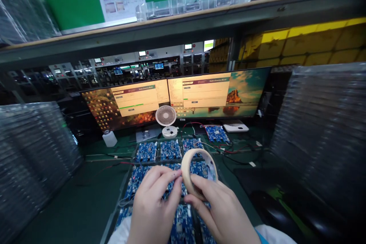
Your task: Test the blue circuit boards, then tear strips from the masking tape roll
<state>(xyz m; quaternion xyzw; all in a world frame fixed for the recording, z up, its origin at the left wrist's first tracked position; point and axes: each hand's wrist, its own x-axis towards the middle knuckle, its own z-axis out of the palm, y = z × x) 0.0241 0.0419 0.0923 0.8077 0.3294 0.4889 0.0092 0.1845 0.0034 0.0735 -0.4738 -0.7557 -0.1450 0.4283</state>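
Two bare hands meet low in the middle of the view, above a green counter (71, 206). The right hand (220, 209) is closed on one roll of tape (197, 171), pale beige, held on edge with thumb and fingers pinching its lower rim. The left hand (154, 202) has its fingers bent together, fingertips touching the roll's left side.

Under the hands lies a tray of blue circuit boards (168, 150). Three boards show in the far row; nearer ones are partly hidden by the hands, so the full count cannot be told. One more board (216, 133) lies apart, farther back on the right, with red wires beside it.

Behind stand two monitors (177, 99) side by side, and one small white fan (166, 116) in front of them. One small white bottle (109, 138) stands to the left. Tall stacks of clear plastic trays (320, 129) rise on both sides.
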